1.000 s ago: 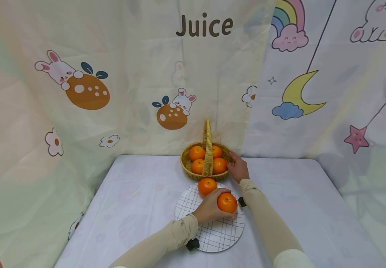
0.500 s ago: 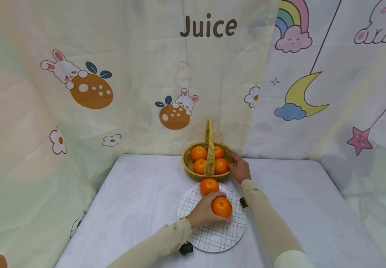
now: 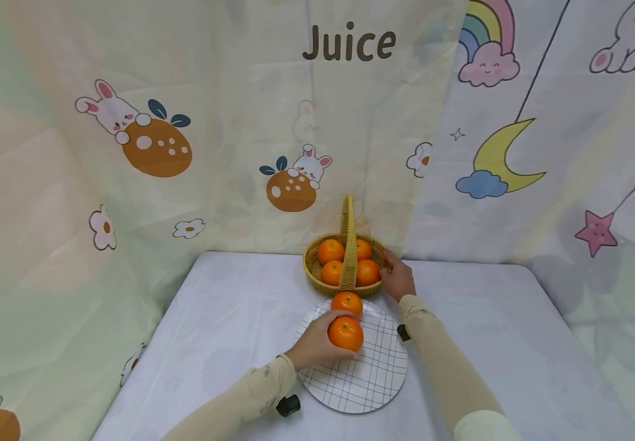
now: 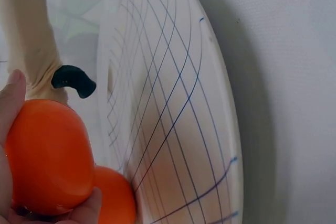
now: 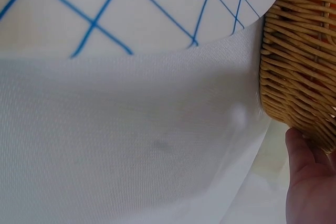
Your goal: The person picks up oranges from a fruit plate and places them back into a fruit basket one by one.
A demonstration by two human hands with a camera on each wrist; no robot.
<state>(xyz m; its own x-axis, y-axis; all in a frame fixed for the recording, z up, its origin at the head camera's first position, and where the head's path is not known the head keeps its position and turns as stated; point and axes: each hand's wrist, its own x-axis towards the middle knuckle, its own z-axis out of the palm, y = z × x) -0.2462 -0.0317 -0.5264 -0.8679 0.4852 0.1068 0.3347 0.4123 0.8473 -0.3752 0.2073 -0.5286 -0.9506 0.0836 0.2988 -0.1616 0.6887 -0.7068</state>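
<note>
My left hand (image 3: 317,343) holds an orange (image 3: 346,334) over the round white plate (image 3: 372,383) with a blue grid pattern. Thumb and fingers curve around the fruit, which fills the lower left of the left wrist view. A second orange (image 3: 346,301) rests at the plate's far edge, partly covered by the held one. Behind the plate stands a wicker basket (image 5: 299,51) with a tall handle (image 3: 349,245) and several oranges inside. My right hand (image 3: 398,277) grips the basket's right rim; the thumb (image 5: 299,153) lies against the weave, the other fingers mostly hidden.
A white cloth covers the table (image 3: 240,306). Right behind the basket hangs a printed curtain (image 3: 229,184), which also closes in both sides. Black wrist cameras, such as the left one (image 3: 288,405), stick out beneath the sleeves.
My left hand has carried the orange leftward across the plate. The right hand stays at the basket rim. The whole head view has shifted slightly.
</note>
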